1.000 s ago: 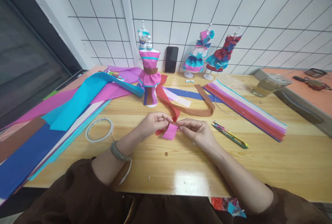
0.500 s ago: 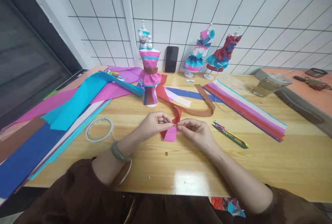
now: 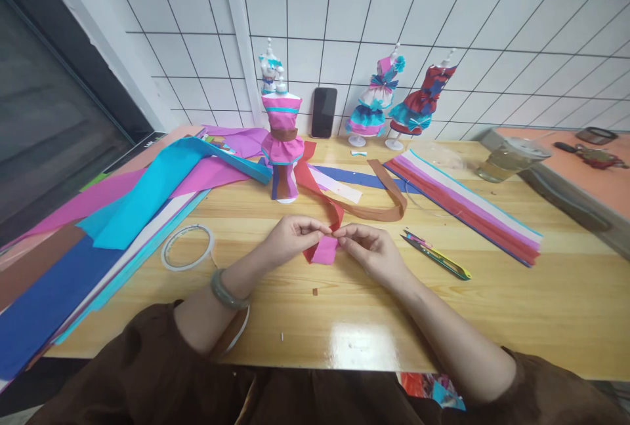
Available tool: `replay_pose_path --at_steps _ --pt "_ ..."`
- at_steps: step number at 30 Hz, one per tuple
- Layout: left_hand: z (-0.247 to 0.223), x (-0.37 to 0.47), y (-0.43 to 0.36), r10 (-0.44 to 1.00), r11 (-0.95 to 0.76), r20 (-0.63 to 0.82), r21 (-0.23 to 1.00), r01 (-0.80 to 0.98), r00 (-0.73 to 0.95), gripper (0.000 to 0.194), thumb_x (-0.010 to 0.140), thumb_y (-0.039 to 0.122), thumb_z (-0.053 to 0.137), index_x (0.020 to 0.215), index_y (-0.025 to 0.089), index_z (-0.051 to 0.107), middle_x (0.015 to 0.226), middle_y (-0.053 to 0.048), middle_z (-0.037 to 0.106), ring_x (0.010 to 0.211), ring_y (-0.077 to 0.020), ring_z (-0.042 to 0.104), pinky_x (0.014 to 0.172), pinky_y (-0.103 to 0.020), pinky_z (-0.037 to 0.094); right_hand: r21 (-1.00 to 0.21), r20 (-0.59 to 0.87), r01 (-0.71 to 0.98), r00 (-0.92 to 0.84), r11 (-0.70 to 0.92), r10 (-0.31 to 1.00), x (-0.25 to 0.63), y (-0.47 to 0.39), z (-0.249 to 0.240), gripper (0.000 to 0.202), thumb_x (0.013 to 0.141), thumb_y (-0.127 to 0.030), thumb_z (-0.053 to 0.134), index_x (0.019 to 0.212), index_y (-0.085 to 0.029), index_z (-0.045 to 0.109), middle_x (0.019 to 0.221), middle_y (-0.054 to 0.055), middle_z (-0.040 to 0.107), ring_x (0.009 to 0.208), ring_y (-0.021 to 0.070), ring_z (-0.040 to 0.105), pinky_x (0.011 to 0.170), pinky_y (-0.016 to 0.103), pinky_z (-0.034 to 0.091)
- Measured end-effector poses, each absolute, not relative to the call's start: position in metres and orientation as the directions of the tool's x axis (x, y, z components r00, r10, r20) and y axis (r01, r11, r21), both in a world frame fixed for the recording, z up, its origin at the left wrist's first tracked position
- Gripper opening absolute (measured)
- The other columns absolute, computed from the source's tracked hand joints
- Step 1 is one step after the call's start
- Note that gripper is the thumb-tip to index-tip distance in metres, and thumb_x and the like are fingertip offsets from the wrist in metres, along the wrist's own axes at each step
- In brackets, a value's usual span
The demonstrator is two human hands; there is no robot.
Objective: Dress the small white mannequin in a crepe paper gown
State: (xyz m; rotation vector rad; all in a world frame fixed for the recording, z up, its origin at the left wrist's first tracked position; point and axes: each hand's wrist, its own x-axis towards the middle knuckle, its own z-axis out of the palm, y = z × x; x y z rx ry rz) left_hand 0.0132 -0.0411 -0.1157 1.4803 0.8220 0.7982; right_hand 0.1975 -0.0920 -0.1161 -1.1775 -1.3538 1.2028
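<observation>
A small pink paper piece hangs between my hands, pinched at its upper edge. My left hand grips its left side with thumb and fingers. On the right side my right hand pinches it too, the fingertips of both hands close together. A red strip runs behind the fingers and shows below them beside the pink piece. Just beyond my hands stands a small dress form in a pink dress with a brown waistband.
Tape roll and layered coloured strips lie left. Yellow-green snips, a striped paper stack and a cup are right. A phone and more dress forms stand by the wall. A brown strip curls behind my right hand.
The pink piece has tilted and its lower end sits slightly higher. My fingers have shifted a little along its upper edge, with my left fingertips slightly further from my right ones.
</observation>
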Motion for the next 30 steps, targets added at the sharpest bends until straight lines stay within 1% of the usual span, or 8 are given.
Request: replay_pose_path --at_steps 4,7,9,14,21,23,26,30 --pt "-0.1157 0.0137 -0.0421 0.845 -0.007 -0.012 0.999 0.034 0.534 0.018 0.072 0.022 0.068 0.087 0.012 0.071 0.083 -0.006 0.073 0.071 -0.0116 0.065 0.065 -0.021 0.051 -0.994 0.045 0.092 -0.062 0.051 0.997 0.1961 -0.0915 -0.1205 0.025 0.070 -0.036 0.072 0.086 -0.017 0.068 0.077 0.004 0.067 0.068 0.0139 0.060 0.066 0.028 0.048" --pt "-0.1169 0.0151 -0.0431 0.834 0.028 -0.030 1.000 0.013 0.550 0.022 0.070 0.024 0.072 0.087 0.011 0.070 0.082 -0.007 0.073 0.070 -0.0120 0.066 0.066 -0.022 0.052 -0.993 0.042 0.109 -0.028 0.045 0.999 0.1947 -0.0903 -0.1230 0.029 0.066 -0.037 0.075 0.085 -0.016 0.067 0.071 0.002 0.065 0.063 0.0128 0.058 0.062 0.027 0.047" --pt "-0.1185 0.0157 -0.0432 0.839 0.016 -0.019 1.000 0.009 0.544 0.023 0.069 0.026 0.073 0.086 0.011 0.070 0.082 -0.007 0.073 0.070 -0.0126 0.066 0.067 -0.023 0.053 -0.990 0.052 0.133 -0.013 0.054 0.999 0.1941 -0.0896 -0.1230 0.029 0.065 -0.037 0.075 0.083 -0.016 0.067 0.067 0.001 0.062 0.060 0.0121 0.056 0.059 0.026 0.046" --pt "-0.1216 0.0157 -0.0426 0.837 -0.005 -0.002 1.000 0.012 0.548 0.024 0.070 0.027 0.072 0.088 0.012 0.070 0.085 -0.008 0.073 0.072 -0.0129 0.067 0.068 -0.023 0.053 -0.977 0.088 0.194 0.008 0.085 0.996 0.1931 -0.0899 -0.1198 0.028 0.067 -0.039 0.073 0.082 -0.016 0.067 0.066 0.002 0.063 0.060 0.0128 0.056 0.058 0.026 0.047" --pt "-0.1193 0.0171 -0.0438 0.863 0.001 -0.012 1.000 0.021 0.506 0.019 0.069 0.024 0.072 0.084 0.012 0.070 0.084 -0.007 0.072 0.073 -0.0133 0.067 0.068 -0.022 0.053 -0.966 0.085 0.246 -0.004 0.084 0.996 0.1935 -0.0913 -0.1189 0.028 0.071 -0.041 0.069 0.083 -0.016 0.069 0.078 0.007 0.069 0.069 0.0174 0.063 0.065 0.031 0.052" --pt "-0.1188 0.0175 -0.0442 0.869 -0.008 -0.009 0.999 0.033 0.494 0.018 0.069 0.023 0.071 0.083 0.012 0.070 0.082 -0.007 0.072 0.072 -0.0128 0.066 0.066 -0.021 0.053 -0.959 0.090 0.270 -0.008 0.089 0.996 0.1940 -0.0912 -0.1192 0.027 0.073 -0.041 0.068 0.082 -0.015 0.070 0.079 0.008 0.070 0.071 0.0177 0.064 0.067 0.031 0.052" --pt "-0.1174 0.0173 -0.0448 0.873 -0.042 0.000 0.996 0.076 0.488 0.019 0.070 0.025 0.071 0.083 0.011 0.070 0.079 -0.007 0.071 0.066 -0.0112 0.064 0.058 -0.019 0.051 -0.956 0.090 0.277 -0.016 0.091 0.996 0.1943 -0.0908 -0.1198 0.027 0.074 -0.040 0.068 0.082 -0.015 0.069 0.079 0.009 0.070 0.071 0.0175 0.063 0.066 0.031 0.051" --pt "-0.1150 0.0168 -0.0457 0.860 -0.064 -0.003 0.991 0.114 0.510 0.020 0.072 0.028 0.069 0.083 0.012 0.069 0.072 -0.004 0.068 0.056 -0.0089 0.059 0.051 -0.018 0.048 -0.975 0.073 0.210 -0.018 0.075 0.997 0.1941 -0.0905 -0.1202 0.027 0.073 -0.042 0.069 0.080 -0.016 0.068 0.074 0.007 0.069 0.067 0.0169 0.063 0.064 0.030 0.051"
